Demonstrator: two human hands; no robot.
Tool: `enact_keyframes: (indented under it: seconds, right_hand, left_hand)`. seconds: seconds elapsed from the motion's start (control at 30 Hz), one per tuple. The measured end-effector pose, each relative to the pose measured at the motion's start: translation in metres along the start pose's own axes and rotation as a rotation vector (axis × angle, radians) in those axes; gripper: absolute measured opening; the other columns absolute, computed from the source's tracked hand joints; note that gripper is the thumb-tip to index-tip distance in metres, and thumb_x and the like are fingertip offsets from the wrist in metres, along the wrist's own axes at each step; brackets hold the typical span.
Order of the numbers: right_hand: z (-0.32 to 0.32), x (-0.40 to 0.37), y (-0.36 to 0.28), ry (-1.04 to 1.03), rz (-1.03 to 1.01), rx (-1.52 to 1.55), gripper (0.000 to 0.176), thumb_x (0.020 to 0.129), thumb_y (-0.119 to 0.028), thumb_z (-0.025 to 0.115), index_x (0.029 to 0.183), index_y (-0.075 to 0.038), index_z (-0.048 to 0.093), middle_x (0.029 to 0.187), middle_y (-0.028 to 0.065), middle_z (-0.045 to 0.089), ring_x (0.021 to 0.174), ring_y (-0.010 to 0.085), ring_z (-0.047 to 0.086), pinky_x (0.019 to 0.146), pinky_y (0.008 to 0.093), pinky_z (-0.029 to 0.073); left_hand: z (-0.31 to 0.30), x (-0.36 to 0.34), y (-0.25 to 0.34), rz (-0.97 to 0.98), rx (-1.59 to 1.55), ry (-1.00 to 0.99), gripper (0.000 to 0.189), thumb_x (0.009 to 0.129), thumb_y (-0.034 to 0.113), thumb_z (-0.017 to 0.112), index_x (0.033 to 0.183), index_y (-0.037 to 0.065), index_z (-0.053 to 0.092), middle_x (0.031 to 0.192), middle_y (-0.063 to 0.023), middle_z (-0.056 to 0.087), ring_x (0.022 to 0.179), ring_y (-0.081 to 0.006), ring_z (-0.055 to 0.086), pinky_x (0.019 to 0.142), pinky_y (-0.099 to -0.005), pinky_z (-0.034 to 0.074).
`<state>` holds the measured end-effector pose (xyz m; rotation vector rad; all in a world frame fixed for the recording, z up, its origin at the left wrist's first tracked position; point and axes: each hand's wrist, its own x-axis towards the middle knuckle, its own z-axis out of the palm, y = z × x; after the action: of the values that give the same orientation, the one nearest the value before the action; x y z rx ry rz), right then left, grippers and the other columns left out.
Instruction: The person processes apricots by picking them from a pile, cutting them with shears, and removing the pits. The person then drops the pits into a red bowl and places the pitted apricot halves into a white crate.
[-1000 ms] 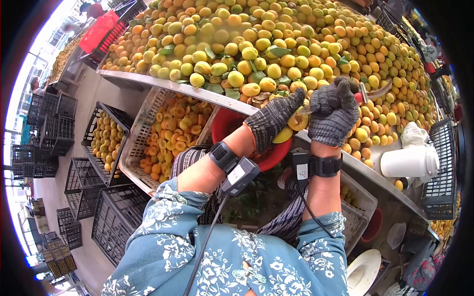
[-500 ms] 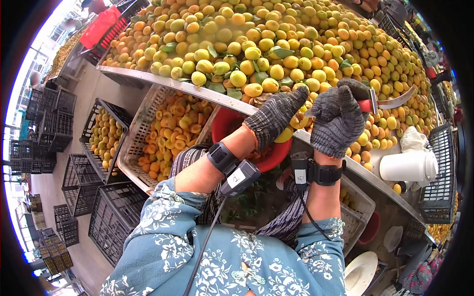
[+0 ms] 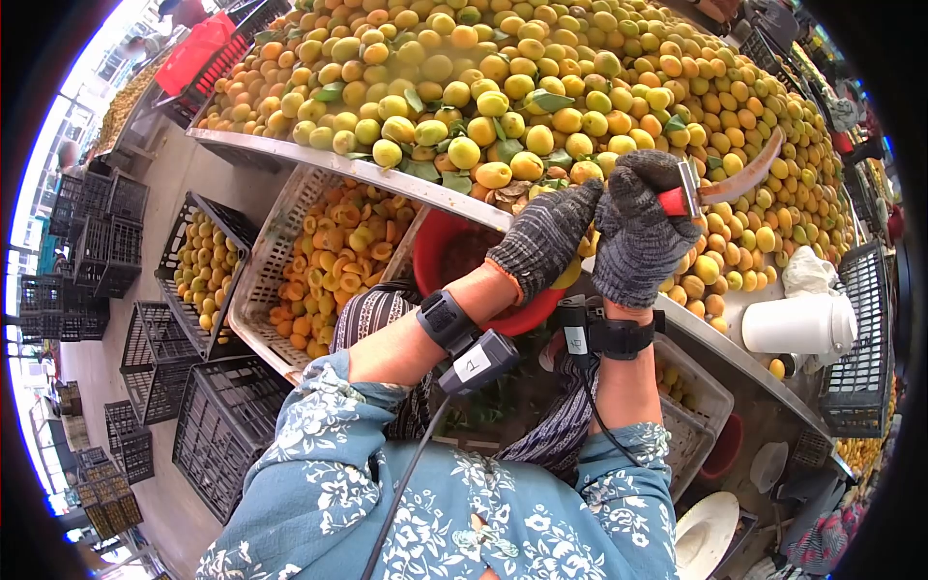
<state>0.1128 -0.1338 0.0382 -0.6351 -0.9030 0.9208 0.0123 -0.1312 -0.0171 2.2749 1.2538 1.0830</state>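
Observation:
My left hand [image 3: 543,235], in a dark grey knit glove, is closed, its fingertips touching my right hand. Yellow apricot [image 3: 568,275] skin shows under the glove's edge above the red basin; the fingers hide most of the fruit. My right hand [image 3: 643,232], gloved alike, grips the red handle of a curved knife [image 3: 742,182]. The blade points up and right, away from my left hand, over the heaped apricots [image 3: 580,121]. Below my hands is the red basin [image 3: 435,253], partly covered by my left forearm.
A metal table edge [image 3: 440,196] runs in front of me. On the left stand a pale crate [image 3: 253,307] of halved apricots and a black crate [image 3: 177,259] of whole ones. A white jug [image 3: 797,325] sits at right, beside a black crate [image 3: 856,338].
Both hands have come closer together, my right moving left and slightly down. The knife has moved left with it, and its blade has tilted further upward.

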Motion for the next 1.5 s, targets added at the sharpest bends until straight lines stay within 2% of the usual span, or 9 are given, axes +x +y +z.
enact_keyframes:
  seconds: [0.33, 0.43, 0.53, 0.63, 0.87, 0.97, 1.27, 1.4, 1.5]
  right_hand:
    - [0.005, 0.001, 0.006, 0.030, -0.079, -0.255, 0.013, 0.073, 0.006, 0.069, 0.084, 0.000, 0.065, 0.079, 0.0026, 0.063, 0.074, 0.0114, 0.059, 0.070, 0.0247, 0.050]
    - [0.010, -0.005, 0.004, 0.065, 0.053, -0.099, 0.014, 0.073, 0.008, 0.068, 0.084, 0.000, 0.065, 0.080, 0.0030, 0.063, 0.075, 0.0125, 0.060, 0.069, 0.0254, 0.050]
    - [0.007, -0.002, 0.012, 0.051, -0.041, -0.169, 0.017, 0.071, 0.012, 0.067, 0.083, 0.000, 0.065, 0.082, 0.0028, 0.062, 0.073, 0.0120, 0.059, 0.063, 0.0243, 0.049]
    - [0.003, 0.005, 0.004, 0.135, 0.115, 0.010, 0.013, 0.072, -0.001, 0.073, 0.083, -0.003, 0.066, 0.072, -0.0006, 0.058, 0.060, 0.0079, 0.052, 0.053, 0.0205, 0.041]
    - [-0.014, 0.015, 0.016, 0.160, 0.207, 0.164, 0.015, 0.078, -0.007, 0.072, 0.090, -0.004, 0.063, 0.063, -0.0029, 0.053, 0.050, 0.0077, 0.049, 0.044, 0.0208, 0.037]
    - [-0.022, 0.017, 0.020, 0.122, 0.293, 0.268, 0.019, 0.086, -0.022, 0.067, 0.093, -0.007, 0.059, 0.056, -0.0041, 0.045, 0.042, 0.0069, 0.038, 0.039, 0.0223, 0.030]
    - [-0.029, 0.018, 0.020, 0.135, 0.342, 0.450, 0.021, 0.087, -0.025, 0.065, 0.090, -0.006, 0.058, 0.050, -0.0050, 0.035, 0.040, 0.0071, 0.028, 0.040, 0.0245, 0.025]
    - [-0.039, 0.022, 0.027, 0.091, 0.368, 0.566, 0.019, 0.089, -0.026, 0.062, 0.088, -0.008, 0.060, 0.050, -0.0059, 0.033, 0.040, 0.0081, 0.027, 0.040, 0.0260, 0.025]
    - [-0.039, 0.021, 0.028, 0.115, 0.382, 0.557, 0.018, 0.089, -0.026, 0.063, 0.086, -0.009, 0.059, 0.051, -0.0072, 0.030, 0.040, 0.0079, 0.026, 0.040, 0.0261, 0.024]
  left_hand:
    - [0.014, -0.002, -0.004, -0.068, 0.043, 0.017, 0.029, 0.083, 0.013, 0.056, 0.110, 0.003, 0.056, 0.092, -0.0186, 0.064, 0.086, -0.0350, 0.063, 0.075, -0.0431, 0.050]
    - [0.013, -0.008, 0.001, -0.047, 0.129, 0.016, 0.027, 0.083, 0.015, 0.055, 0.108, 0.004, 0.058, 0.092, -0.0182, 0.064, 0.087, -0.0339, 0.062, 0.075, -0.0426, 0.050]
    - [0.003, -0.003, 0.006, 0.040, 0.018, 0.042, 0.032, 0.085, 0.012, 0.051, 0.114, 0.001, 0.057, 0.102, -0.0225, 0.062, 0.094, -0.0355, 0.061, 0.082, -0.0411, 0.049]
    - [0.012, -0.007, -0.005, -0.130, 0.016, -0.026, 0.036, 0.086, 0.004, 0.045, 0.120, -0.005, 0.052, 0.105, -0.0233, 0.062, 0.097, -0.0357, 0.061, 0.084, -0.0418, 0.048]
    - [0.014, -0.011, -0.006, 0.014, 0.023, 0.057, 0.039, 0.082, 0.007, 0.051, 0.118, -0.006, 0.052, 0.101, -0.0240, 0.061, 0.093, -0.0375, 0.059, 0.081, -0.0440, 0.047]
    - [0.020, -0.011, -0.012, 0.014, 0.020, 0.067, 0.040, 0.080, 0.006, 0.052, 0.118, -0.006, 0.052, 0.097, -0.0216, 0.061, 0.089, -0.0363, 0.060, 0.077, -0.0436, 0.048]
    - [0.019, -0.011, -0.011, 0.133, -0.047, 0.166, 0.046, 0.077, 0.006, 0.058, 0.121, -0.007, 0.050, 0.087, -0.0198, 0.060, 0.078, -0.0343, 0.060, 0.069, -0.0429, 0.047]
    - [0.021, -0.016, -0.008, 0.055, 0.002, 0.143, 0.040, 0.082, 0.004, 0.051, 0.121, -0.003, 0.054, 0.108, -0.0222, 0.061, 0.099, -0.0357, 0.059, 0.088, -0.0437, 0.045]
    - [0.025, -0.017, -0.014, 0.084, 0.029, 0.143, 0.044, 0.083, 0.006, 0.053, 0.126, -0.004, 0.050, 0.109, -0.0214, 0.060, 0.099, -0.0358, 0.058, 0.088, -0.0434, 0.044]
